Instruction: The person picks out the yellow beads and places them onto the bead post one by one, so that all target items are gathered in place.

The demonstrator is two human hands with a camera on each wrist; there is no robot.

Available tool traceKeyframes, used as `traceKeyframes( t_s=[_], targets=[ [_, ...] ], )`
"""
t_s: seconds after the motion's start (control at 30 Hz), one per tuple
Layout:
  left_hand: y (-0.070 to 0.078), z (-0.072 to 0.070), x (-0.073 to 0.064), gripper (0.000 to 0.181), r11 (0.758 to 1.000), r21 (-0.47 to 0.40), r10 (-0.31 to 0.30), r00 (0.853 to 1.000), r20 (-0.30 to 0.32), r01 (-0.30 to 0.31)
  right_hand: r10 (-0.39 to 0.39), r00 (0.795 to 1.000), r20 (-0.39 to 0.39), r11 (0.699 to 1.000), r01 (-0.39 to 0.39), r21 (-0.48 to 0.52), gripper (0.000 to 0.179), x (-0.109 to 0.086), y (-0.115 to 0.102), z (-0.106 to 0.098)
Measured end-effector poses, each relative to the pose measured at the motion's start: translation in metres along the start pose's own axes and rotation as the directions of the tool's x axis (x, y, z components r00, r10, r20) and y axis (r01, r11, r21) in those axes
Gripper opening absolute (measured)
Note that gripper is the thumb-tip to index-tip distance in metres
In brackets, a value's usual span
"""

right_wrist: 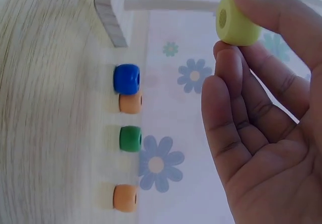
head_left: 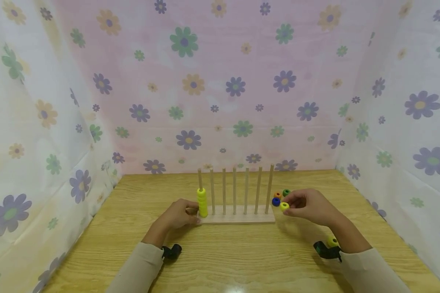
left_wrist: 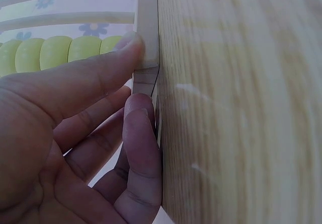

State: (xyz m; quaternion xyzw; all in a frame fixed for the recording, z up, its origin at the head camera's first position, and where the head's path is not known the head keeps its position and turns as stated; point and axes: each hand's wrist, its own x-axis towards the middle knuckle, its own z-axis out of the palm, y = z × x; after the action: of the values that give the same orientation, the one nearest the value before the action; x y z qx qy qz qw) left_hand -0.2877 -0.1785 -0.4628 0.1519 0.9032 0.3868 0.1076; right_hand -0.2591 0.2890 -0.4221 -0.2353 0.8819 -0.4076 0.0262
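A wooden peg stand with several upright rods stands on the table. Several yellow beads are stacked on its leftmost rod. At the stand's left end, my left hand grips the base; in the left wrist view the thumb lies on the base's edge beside the bottom bead, with fingers at the end face. My right hand pinches a yellow bead between thumb and fingertips, held above the table just right of the stand. The bead's hole shows in the right wrist view.
Near the stand's right end lie a blue bead, an orange bead and a green bead. Another orange bead shows in the right wrist view. One more yellow bead lies by the right wrist. Flowered cloth walls the table.
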Motion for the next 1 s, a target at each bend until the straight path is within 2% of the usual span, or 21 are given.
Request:
traceKeyframes(
  t_s=[0.3,0.5,1.0],
  targets=[
    [0.001,-0.001,-0.001,0.051,1.000,-0.017,-0.013,1.000,0.003,0.013,-0.015,1.000,-0.013,0.999,0.014,-0.052,0.029,0.001,-0.010,-0.003],
    [0.000,0.000,-0.001,0.048,0.999,-0.036,0.014,1.000,0.018,-0.013,-0.014,1.000,-0.023,0.997,0.012,-0.074,0.031,0.000,-0.016,-0.007],
    [0.000,0.001,-0.002,0.048,1.000,-0.012,0.006,1.000,0.015,-0.006,-0.048,0.996,-0.079,0.993,0.039,-0.108,0.035,0.012,-0.038,-0.014]
  ],
)
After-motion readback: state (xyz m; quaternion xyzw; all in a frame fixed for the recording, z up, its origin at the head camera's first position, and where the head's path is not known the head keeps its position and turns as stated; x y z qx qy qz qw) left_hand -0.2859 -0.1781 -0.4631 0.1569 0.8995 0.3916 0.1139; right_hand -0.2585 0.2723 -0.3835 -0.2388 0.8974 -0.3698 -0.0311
